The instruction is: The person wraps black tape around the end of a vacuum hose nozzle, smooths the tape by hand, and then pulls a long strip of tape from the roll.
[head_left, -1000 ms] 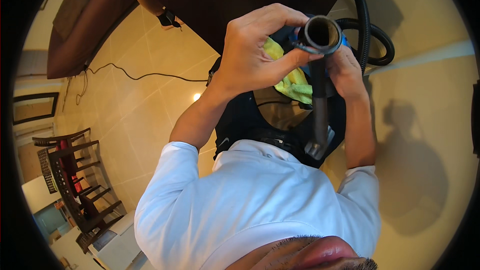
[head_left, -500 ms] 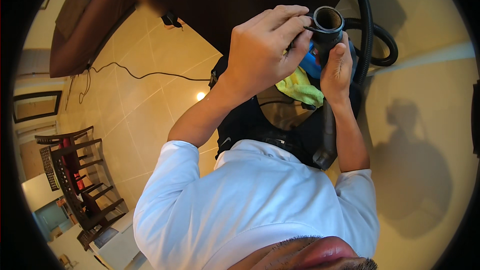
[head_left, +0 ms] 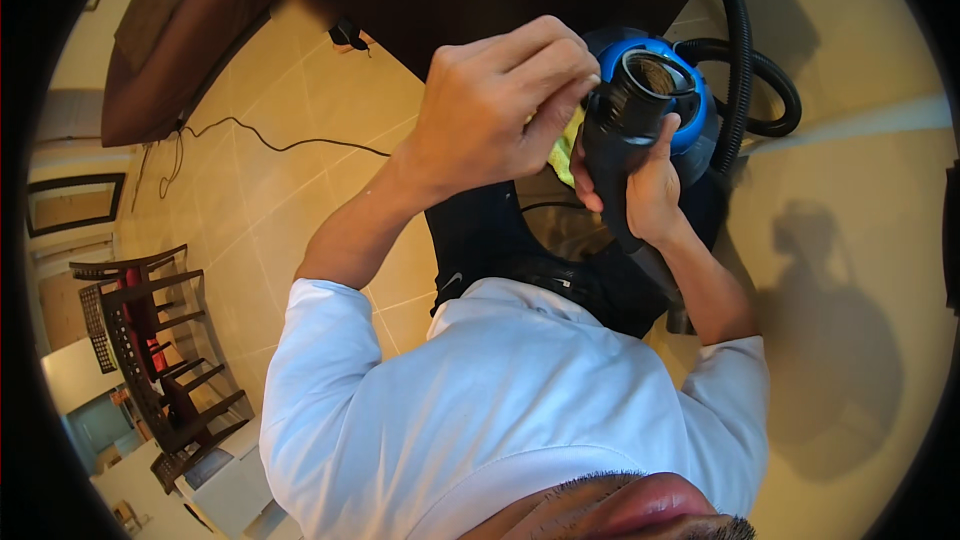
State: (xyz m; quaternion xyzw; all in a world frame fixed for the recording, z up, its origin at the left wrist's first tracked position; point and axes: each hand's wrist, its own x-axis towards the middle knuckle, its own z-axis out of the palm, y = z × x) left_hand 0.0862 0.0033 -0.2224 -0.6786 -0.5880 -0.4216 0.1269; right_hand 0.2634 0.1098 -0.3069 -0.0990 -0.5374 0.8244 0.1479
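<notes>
My right hand [head_left: 654,188] is wrapped round a black vacuum cleaner tube [head_left: 608,155]. The tube's round open end points up, and brownish dust shows inside it. Its lower part runs down past my right forearm. Close to the left of the rim, my left hand [head_left: 500,105] is closed with thumb and fingers pinched together; what they hold, if anything, is hidden. Behind the tube stands a blue and black vacuum cleaner [head_left: 704,130], partly covered by my right hand. A yellow-green cloth [head_left: 562,158] peeks out between my hands.
A black ribbed hose [head_left: 739,50] loops at the right beside the wall. Dark brown furniture [head_left: 470,0] stands directly ahead. A thin black cord [head_left: 290,148] crosses the tiled floor at left. Farther left are a dark chair [head_left: 160,370] and a brown sofa [head_left: 165,50].
The tube's open end has tilted and lowered, uncovering more of the blue vacuum cleaner. My left hand has drawn back left from the rim. My right hand has shifted slightly down and left.
</notes>
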